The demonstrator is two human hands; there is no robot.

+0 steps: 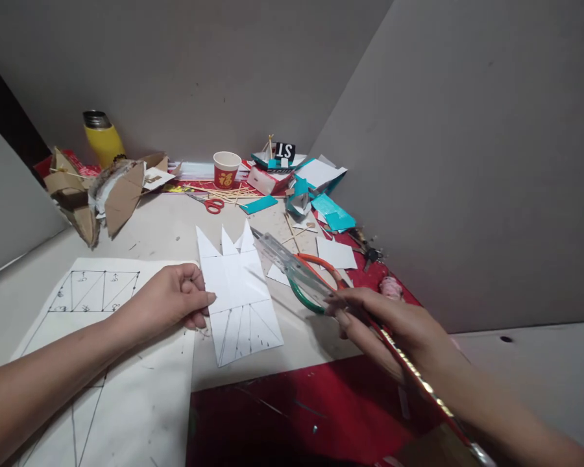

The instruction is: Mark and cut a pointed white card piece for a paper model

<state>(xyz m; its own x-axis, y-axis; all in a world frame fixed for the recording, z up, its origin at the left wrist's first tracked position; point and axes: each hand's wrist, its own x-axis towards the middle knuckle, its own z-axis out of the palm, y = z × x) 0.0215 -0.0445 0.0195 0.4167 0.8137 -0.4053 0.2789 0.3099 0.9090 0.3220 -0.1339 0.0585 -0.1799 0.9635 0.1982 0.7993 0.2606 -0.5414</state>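
Observation:
My left hand [187, 298] pinches the left edge of a white piece of paper [238, 279]. Its top is cut into three points, and pencil lines and small marks run across its lower part. My right hand [384, 327] is closed around a long thin red stick with shiny gold marks [421, 383], perhaps a pencil. A blurred, pale, see-through strip reaches forward from its fingertips. Scissors with orange and green handles [307, 303] lie under that strip, close to the fingertips; whether the fingers touch them I cannot tell.
A large sheet with drawn lines [165, 389] lies beneath my left forearm. Further back are red scissors [214, 205], a paper cup [226, 170], wooden sticks [231, 194], a yellow bottle [103, 144], cardboard pieces [124, 201] and teal scraps [333, 211]. Grey panels [199, 78] enclose the table.

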